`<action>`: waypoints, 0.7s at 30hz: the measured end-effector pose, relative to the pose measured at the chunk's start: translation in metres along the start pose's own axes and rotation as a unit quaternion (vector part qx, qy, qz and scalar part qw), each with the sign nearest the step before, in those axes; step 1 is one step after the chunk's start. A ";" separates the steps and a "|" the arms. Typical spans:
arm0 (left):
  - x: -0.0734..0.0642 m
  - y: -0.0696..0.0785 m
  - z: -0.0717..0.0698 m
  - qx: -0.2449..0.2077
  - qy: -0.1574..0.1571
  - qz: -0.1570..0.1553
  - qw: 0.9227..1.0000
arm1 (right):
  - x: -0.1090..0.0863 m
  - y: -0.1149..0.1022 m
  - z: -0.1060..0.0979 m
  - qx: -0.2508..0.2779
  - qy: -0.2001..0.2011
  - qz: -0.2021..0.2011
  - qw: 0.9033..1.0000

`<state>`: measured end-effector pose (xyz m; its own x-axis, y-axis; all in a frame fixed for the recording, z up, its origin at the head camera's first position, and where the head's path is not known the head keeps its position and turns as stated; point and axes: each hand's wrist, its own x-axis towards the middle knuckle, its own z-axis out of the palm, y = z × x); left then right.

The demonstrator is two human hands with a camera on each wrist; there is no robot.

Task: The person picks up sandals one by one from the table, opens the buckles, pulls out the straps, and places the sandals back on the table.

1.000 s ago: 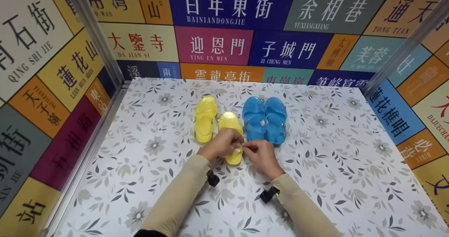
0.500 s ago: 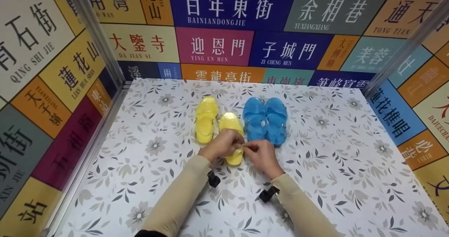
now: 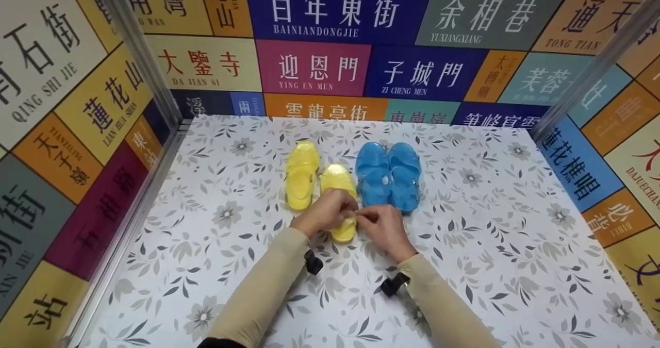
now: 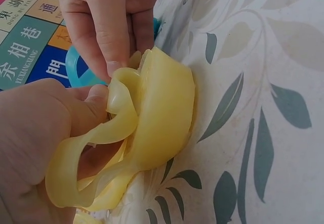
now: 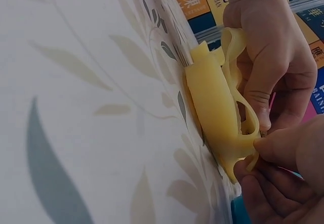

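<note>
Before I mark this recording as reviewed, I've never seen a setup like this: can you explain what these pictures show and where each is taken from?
There is no machine here: a person works with two bare hands. The head picture comes from a camera worn on the head, looking forward and down. The other two come from cameras on the left and right wrists, each facing that hand's work. On the flower-patterned surface lie a far yellow sandal, a near yellow sandal and, to their right, two blue sandals. The left hand holds the near yellow sandal by its strap, while the right hand pinches that strap too. The exact spot where the hands meet is partly hidden.
</note>
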<state>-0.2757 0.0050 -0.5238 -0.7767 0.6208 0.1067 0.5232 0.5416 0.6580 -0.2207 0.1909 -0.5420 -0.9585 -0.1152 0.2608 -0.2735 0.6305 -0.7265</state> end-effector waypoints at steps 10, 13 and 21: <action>-0.001 -0.003 0.004 -0.006 0.009 0.024 1.000 | 0.003 -0.004 -0.001 -0.012 0.004 -0.015 1.000; -0.001 -0.005 0.004 -0.013 0.011 0.014 1.000 | 0.003 -0.003 0.000 -0.007 0.007 -0.017 1.000; -0.002 -0.006 0.004 -0.019 0.019 0.004 1.000 | 0.002 -0.001 -0.001 0.020 -0.018 0.015 1.000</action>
<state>-0.2764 0.0028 -0.5313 -0.7855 0.6028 0.1398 0.5168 0.5147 0.6841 -0.2220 0.1911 -0.5406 -0.9684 -0.1245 0.2162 -0.2469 0.6030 -0.7586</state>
